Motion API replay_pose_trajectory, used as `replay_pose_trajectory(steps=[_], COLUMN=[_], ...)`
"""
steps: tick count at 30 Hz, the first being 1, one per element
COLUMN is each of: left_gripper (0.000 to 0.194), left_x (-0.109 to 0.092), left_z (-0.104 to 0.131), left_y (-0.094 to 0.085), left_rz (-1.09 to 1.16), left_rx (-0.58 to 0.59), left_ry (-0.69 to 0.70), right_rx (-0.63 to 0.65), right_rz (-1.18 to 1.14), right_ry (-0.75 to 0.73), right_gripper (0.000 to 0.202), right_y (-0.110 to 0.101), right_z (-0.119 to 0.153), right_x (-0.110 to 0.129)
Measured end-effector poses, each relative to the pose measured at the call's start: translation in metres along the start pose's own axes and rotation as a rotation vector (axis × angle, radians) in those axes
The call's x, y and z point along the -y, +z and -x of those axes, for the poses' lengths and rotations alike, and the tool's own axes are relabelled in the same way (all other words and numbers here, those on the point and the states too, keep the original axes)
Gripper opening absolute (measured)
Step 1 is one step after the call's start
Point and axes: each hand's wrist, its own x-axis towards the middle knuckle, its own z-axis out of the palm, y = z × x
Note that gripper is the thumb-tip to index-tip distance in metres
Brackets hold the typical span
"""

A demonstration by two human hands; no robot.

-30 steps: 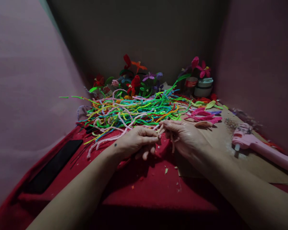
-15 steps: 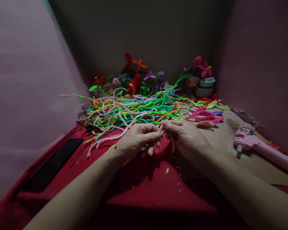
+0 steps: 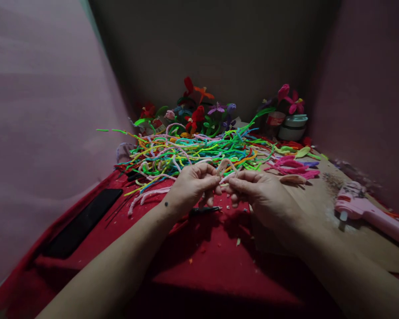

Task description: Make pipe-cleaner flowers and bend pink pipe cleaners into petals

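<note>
Tangled heap of multicoloured fuzzy pipe cleaners (image 3: 193, 153) is blocking the far side; pink plastic glue gun (image 3: 369, 210) is occupying the right. Flat black rectangular slab (image 3: 83, 221) is lying left. Bare red felt cloth (image 3: 213, 261) is lying open nearest the person.

- No lettering, brand, number or sign can be read anywhere in this view.
- The small can with a red band (image 3: 275, 118) at the back may carry a label, but it is too dim and blurred to make out.
- The pale jar (image 3: 292, 126) beside it shows no legible print.
- The pink glue gun (image 3: 369, 212) on the right shows no readable marking.
- The flat black object (image 3: 83, 221) on the left is plain and dark.
</note>
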Motion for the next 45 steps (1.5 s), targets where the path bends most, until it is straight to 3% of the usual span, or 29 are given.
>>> replay_pose_trajectory(steps=[4,12,21,25,28,31,35,45], left_gripper=[0.008,0.005,0.010,0.009,0.007,0.006,0.004,0.012], left_x=[-0.001,0.009,0.004,0.002,0.001,0.000,0.005,0.003], left_z=[0.002,0.003,0.005,0.004,0.002,0.001,0.001,0.003], left_y=[0.006,0.011,0.015,0.012,0.011,0.013,0.014,0.002], left_rz=[-0.072,-0.110,-0.029,0.061,0.084,0.037,-0.040,-0.244], left_rx=[-0.037,-0.060,0.049,0.159,0.141,0.124,0.145,0.241], left_ry=[0.004,0.056,0.084,0.012,-0.042,-0.081,-0.070,-0.132], right_rx=[-0.108,-0.158,-0.148,-0.122,-0.092,-0.045,-0.037,-0.179], right_rz=[-0.111,0.070,0.320,0.229,0.120,0.069,0.183,0.028], right_ry=[-0.113,-0.265,-0.183,-0.115,-0.080,-0.084,-0.138,-0.101], right_gripper=[0.015,0.009,0.019,0.022,0.022,0.022,0.023,0.026], right_y=[0.000,0.007,0.002,0.002,0.002,0.000,-0.004,-0.006], right_z=[-0.003,0.003,-0.001,-0.002,-0.001,-0.002,-0.004,-0.009], right_x=[0.000,0.002,-0.003,0.000,0.002,0.003,0.001,0.000])
